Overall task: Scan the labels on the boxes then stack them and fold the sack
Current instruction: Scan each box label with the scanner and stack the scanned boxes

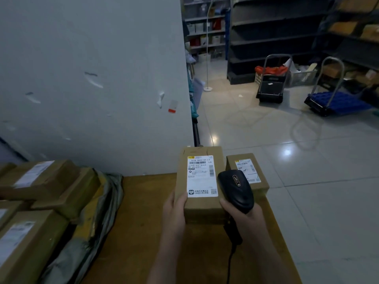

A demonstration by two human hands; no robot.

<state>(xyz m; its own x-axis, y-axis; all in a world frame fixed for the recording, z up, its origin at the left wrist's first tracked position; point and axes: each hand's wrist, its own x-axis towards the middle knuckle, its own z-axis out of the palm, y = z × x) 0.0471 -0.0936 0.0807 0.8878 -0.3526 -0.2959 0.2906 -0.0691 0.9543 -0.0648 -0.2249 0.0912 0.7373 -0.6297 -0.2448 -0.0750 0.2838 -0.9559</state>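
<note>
My left hand [176, 203] grips the near left corner of a tall brown cardboard box [200, 208] whose white label [202, 176] faces up. My right hand [244, 218] holds a black barcode scanner [235, 190] just right of that label, its cord trailing down over the table. A smaller labelled box [247, 171] lies behind the scanner near the table's right edge. At the left, several brown boxes [39, 179] lie on a crumpled grey-green sack [96, 228].
The wooden table [143, 222] abuts a scuffed white wall [92, 78]. To the right lies a tiled floor with two hand trolleys [270, 87] [332, 101], dark shelving [272, 37] and a white lamp pole [208, 48].
</note>
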